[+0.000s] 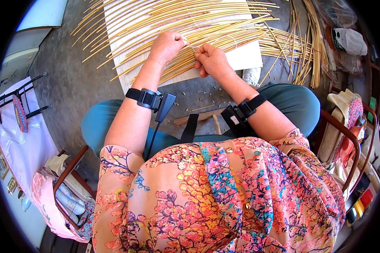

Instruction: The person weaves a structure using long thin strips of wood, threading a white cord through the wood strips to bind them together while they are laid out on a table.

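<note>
Thin yellow-tan sticks (139, 39) lie side by side in a wide sheet, tied across by thin white string (193, 47). Over the sheet's near edge, my left hand (166, 47) is closed in a pinch where the string runs. My right hand (214, 60) sits just to its right, thumb and fingers curled together at the other end of the short string between them. The fingertips partly hide the string and the stick ends beneath. A loose loop of white string (235, 41) shows right of my right hand.
A pale board (240, 59) lies under the sticks. More long sticks (316, 46) are bundled at the right, near plastic bags (351, 41). Short cut pieces (207, 101) and a wooden piece (198, 117) lie on the grey floor. Chairs stand on both sides.
</note>
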A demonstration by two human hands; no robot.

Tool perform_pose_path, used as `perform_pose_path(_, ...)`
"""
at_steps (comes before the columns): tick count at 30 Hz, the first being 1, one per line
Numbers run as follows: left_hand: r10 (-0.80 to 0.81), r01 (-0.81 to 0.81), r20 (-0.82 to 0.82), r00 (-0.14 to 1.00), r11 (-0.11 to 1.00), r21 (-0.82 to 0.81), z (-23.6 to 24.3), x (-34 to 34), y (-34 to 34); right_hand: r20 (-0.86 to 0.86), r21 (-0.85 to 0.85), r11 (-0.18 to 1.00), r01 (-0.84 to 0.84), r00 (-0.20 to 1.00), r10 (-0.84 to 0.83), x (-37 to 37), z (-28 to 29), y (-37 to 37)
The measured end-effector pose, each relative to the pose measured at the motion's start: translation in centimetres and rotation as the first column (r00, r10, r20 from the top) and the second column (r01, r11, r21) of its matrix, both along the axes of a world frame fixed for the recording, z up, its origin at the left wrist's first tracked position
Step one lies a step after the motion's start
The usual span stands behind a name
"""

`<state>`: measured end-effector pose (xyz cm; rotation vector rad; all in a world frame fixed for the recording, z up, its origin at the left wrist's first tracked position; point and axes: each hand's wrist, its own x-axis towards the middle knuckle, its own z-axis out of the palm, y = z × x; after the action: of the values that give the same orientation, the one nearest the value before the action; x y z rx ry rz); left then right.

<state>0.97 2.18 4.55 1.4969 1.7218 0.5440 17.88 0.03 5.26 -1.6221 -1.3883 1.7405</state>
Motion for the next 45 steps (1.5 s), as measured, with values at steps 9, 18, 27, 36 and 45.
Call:
perform_pose_path(9, 0.018, -0.016, 0.057, 0.998, 0.999, -0.042, 0.6, 0.1, 0.0, -0.04, -0.055, 0.997, 0.055, 0.998, -0.057, -0.4, -0.2, -0.1)
perform_pose_path(18, 0.015, -0.014, 0.037, 0.999, 0.999, -0.032, 0.7, 0.2, 0.1, -0.072, -0.095, 0.992, 0.087, 0.993, -0.095, -0.9, 0.2, -0.2)
perform_pose_path(27, 0.013, -0.012, 0.033, 0.999, 0.999, -0.033, 0.6, 0.1, 0.1, -0.099, -0.099, 0.986, 0.136, 0.984, -0.146, -1.3, -0.3, -0.2)
perform_pose_path(36, 0.008, -0.007, 0.04, 0.999, 0.999, -0.038, 0.8, 0.2, 0.1, -0.073, -0.106, 0.979, 0.173, 0.981, -0.182, -1.7, -0.2, -0.2)
perform_pose_path(45, -0.026, 0.026, 0.022, 0.999, 1.0, -0.007, 0.7, 0.1, 0.0, -0.133, -0.178, 0.951, 0.254, 0.951, -0.279, -2.7, 0.6, 0.1)
